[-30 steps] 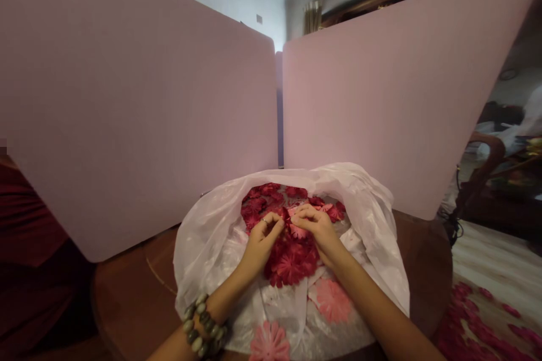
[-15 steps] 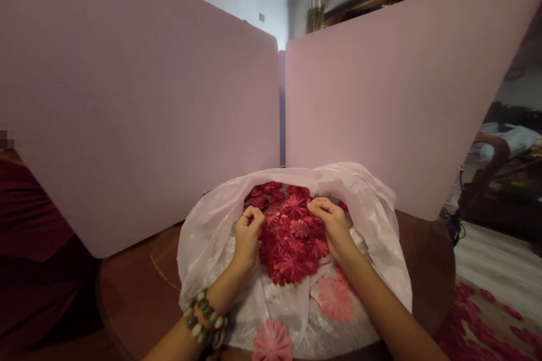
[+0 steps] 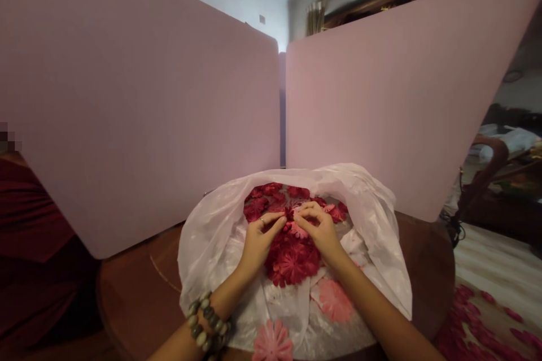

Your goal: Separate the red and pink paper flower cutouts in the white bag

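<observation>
My left hand (image 3: 260,243) and my right hand (image 3: 318,231) meet above a heap of dark red paper flowers (image 3: 292,264). Their fingertips pinch a small dark red flower (image 3: 289,214) between them, though the fingers partly hide it. The heap lies inside a crumpled white plastic bag (image 3: 207,248), whose mouth is folded back around it. Pale pink paper flowers (image 3: 334,300) sit under the bag's clear plastic near my wrists. A beaded bracelet (image 3: 208,321) circles my left wrist, and a ring shows on one finger.
The bag rests on a round dark wooden table (image 3: 131,287). Two tall pink partition boards (image 3: 144,107) stand behind it. To the right are a curved wooden chair back (image 3: 486,180) and a rug with a red pattern (image 3: 478,316). Dark red cloth (image 3: 29,225) fills the left edge.
My hands have moved inward from either side of the heap and now meet above it, with fingertips pinched together. Half a second ago they were apart.
</observation>
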The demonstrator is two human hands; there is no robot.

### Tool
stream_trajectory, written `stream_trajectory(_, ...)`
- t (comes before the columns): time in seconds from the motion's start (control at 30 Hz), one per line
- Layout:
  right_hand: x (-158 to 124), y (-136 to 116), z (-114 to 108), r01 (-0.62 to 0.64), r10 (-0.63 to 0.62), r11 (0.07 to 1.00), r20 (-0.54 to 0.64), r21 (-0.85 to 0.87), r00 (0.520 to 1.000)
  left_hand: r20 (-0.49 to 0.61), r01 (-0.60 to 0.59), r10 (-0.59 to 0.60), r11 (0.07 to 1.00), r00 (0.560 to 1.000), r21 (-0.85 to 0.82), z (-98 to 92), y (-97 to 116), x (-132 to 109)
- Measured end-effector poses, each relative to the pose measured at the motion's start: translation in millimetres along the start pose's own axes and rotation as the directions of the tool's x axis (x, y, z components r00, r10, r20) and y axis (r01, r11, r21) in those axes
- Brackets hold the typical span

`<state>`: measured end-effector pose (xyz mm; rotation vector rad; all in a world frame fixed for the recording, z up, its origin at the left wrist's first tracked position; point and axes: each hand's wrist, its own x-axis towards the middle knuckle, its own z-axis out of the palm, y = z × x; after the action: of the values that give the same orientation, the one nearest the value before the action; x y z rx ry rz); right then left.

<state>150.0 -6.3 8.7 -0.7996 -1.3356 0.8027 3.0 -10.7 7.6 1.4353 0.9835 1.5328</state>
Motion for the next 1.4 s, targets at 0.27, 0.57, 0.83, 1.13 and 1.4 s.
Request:
stream_trajectory(0.27, -5.1, 6.6, 8.7, -0.117, 0.118, 0.985, 0.000, 0.130, 0.993, -0.100, 0.084, -0.092, 0.993, 0.991, -0.081, -1.5, -0.4, 2.6)
stream_trajectory(0.57, -4.7, 3.5, 8.6, -0.184, 0.193, 0.957, -0.018, 0.224, 0.981, 0.035, 0.245, -0.243, 0.941, 0.969, -0.232, 5.0, 3.2, -3.0)
stream_trajectory(0.83, -3.7, -0.2, 6.9, -0.215, 0.225, 0.944, -0.014, 0.251, 0.974, 0.005, 0.233, -0.237, 0.952, 0.972, -0.198, 2.8, -4.4, -0.3)
stream_trajectory(1.13, -4.1, -2.9, 5.9, -0.230, 0.238, 0.936, -0.001, 0.266, 0.971, -0.014, 0.184, -0.188, 0.973, 0.982, -0.141, 3.4, 2.6, -2.3)
stream_trajectory(1.4, -3.7, 2.8, 7.6, -0.216, 0.230, 0.949, -0.036, 0.229, 0.973, -0.102, 0.188, -0.220, 0.949, 0.970, -0.254, 1.1, 0.6, -1.5)
